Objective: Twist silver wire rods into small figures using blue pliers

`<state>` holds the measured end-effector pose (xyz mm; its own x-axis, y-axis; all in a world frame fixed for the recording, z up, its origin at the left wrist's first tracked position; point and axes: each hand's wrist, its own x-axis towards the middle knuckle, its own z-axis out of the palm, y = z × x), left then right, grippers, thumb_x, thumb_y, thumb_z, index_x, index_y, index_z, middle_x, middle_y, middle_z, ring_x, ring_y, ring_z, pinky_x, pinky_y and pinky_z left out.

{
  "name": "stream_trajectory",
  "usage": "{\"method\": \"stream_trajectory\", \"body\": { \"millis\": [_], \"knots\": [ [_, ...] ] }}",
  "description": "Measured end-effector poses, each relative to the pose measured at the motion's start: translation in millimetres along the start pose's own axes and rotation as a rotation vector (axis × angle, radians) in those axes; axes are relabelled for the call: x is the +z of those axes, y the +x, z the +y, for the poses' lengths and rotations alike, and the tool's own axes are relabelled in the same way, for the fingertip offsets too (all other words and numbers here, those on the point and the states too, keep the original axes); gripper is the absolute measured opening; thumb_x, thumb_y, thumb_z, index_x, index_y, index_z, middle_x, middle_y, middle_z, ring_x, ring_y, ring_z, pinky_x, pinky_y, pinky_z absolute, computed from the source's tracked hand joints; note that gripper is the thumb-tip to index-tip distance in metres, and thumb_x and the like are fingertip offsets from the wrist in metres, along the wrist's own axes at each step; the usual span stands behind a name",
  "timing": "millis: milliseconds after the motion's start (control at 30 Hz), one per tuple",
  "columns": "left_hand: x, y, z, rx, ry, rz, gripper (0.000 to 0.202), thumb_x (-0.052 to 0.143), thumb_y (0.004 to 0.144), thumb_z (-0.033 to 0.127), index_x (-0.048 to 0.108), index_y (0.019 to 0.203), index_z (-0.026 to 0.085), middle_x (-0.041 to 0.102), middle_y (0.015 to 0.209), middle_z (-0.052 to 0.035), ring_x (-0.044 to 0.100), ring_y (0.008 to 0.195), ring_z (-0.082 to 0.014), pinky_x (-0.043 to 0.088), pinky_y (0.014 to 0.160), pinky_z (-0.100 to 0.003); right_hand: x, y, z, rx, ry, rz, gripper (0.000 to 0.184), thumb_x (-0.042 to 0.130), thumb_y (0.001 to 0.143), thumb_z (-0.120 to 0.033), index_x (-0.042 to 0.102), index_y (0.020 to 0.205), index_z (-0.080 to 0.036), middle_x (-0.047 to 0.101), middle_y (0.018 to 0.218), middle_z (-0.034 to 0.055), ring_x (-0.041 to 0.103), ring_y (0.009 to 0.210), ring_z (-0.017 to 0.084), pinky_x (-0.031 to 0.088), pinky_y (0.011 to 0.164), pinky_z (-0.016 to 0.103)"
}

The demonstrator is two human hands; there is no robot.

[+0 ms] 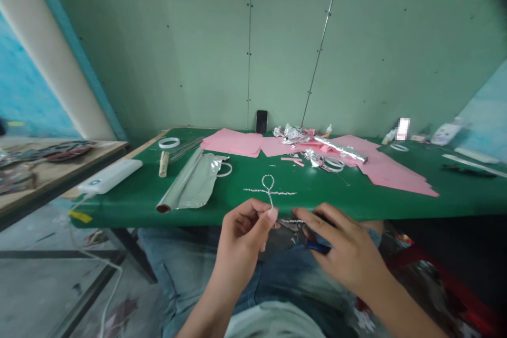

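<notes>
A twisted silver wire figure (268, 184), with a loop at the top and two side arms, stands upright above the table's front edge. My left hand (246, 232) pinches its lower stem between thumb and fingers. In my right hand (340, 243) is a pair of pliers (312, 245) with blue handles, its jaws pointing left toward the lower part of the wire. A twisted strand lies along the jaws below my right fingers. Whether the jaws grip the wire I cannot tell.
On the green table (222, 195) lie a foil roll (180, 182), pink paper sheets (233, 142), crumpled foil (293, 133) and tape rings (168, 142). A phone (261, 121) leans on the wall. A white power bank (111, 176) with a cable sits at the left edge.
</notes>
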<state>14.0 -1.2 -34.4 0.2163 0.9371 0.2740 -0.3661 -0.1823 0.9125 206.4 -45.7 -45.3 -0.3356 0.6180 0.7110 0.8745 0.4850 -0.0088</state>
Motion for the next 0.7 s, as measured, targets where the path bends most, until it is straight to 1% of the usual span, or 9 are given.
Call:
{"method": "stream_trajectory", "body": {
  "millis": [100,267,400,467,533,633,700],
  "knots": [
    [-0.9,1.4,-1.0,0.022,-0.013,0.016,0.021,0.072,0.084,0.033,0.063,0.075,0.016,0.059,0.062,0.0042,0.036,0.042,-0.0011,0.027,0.041,-0.015,-0.8,-0.5,-0.2,0.038,0.037,0.022,0.062,0.053,0.076,-0.006,0.055,0.134,-0.027,0.06,0.096,0.0077,0.063,0.087,0.024,0.057,0.072,0.039],
    [0.4,-0.5,-1.5,0.082,0.023,0.043,0.016,0.073,0.083,0.031,0.065,0.08,0.018,0.062,0.068,0.0029,0.042,0.046,-0.0031,0.035,0.044,-0.015,4.8,-7.4,-5.8,0.138,0.243,0.041,0.063,0.054,0.078,-0.006,0.052,0.136,-0.03,0.064,0.102,0.0063,0.067,0.089,0.02,0.059,0.076,0.031],
    [0.4,-1.9,-0.3,0.125,0.084,0.034,0.013,0.071,0.084,0.03,0.065,0.082,0.018,0.059,0.068,0.0031,0.046,0.051,-0.005,0.041,0.048,-0.016,10.4,-10.5,-11.6,0.172,0.325,0.051,0.061,0.054,0.079,-0.005,0.055,0.136,-0.028,0.068,0.104,0.0068,0.069,0.091,0.02,0.059,0.077,0.029],
    [0.1,-2.2,0.4,0.123,0.104,0.023,0.013,0.074,0.082,0.028,0.065,0.083,0.018,0.057,0.066,0.0041,0.047,0.052,-0.0053,0.042,0.048,-0.015,12.5,-10.6,-13.3,0.198,0.336,0.039,0.061,0.053,0.078,-0.005,0.056,0.135,-0.027,0.068,0.102,0.007,0.069,0.091,0.02,0.059,0.078,0.029],
    [0.5,-2.3,0.6,0.111,0.092,0.02,0.016,0.077,0.079,0.026,0.063,0.079,0.018,0.056,0.066,0.0045,0.048,0.052,-0.0054,0.042,0.046,-0.014,14.5,-10.3,-14.5,0.222,0.356,0.025,0.061,0.053,0.077,-0.005,0.057,0.135,-0.026,0.069,0.102,0.0067,0.069,0.093,0.02,0.058,0.081,0.03],
    [2.4,-1.6,-0.5,0.09,0.013,0.035,0.02,0.078,0.076,0.025,0.061,0.072,0.017,0.056,0.066,0.0044,0.049,0.049,-0.0052,0.043,0.043,-0.015,17.9,-9.8,-16.9,0.249,0.426,0.017,0.061,0.055,0.079,-0.006,0.055,0.136,-0.028,0.07,0.106,0.0053,0.069,0.095,0.019,0.058,0.082,0.028],
    [3.8,-0.2,-1.8,0.067,-0.036,0.05,0.021,0.079,0.074,0.024,0.06,0.07,0.017,0.056,0.066,0.0047,0.049,0.046,-0.0047,0.042,0.041,-0.015,19.8,-9.4,-19.0,0.293,0.484,0.013,0.057,0.057,0.082,-0.009,0.054,0.136,-0.03,0.07,0.111,0.0043,0.068,0.099,0.018,0.057,0.084,0.027]
  ]
}}
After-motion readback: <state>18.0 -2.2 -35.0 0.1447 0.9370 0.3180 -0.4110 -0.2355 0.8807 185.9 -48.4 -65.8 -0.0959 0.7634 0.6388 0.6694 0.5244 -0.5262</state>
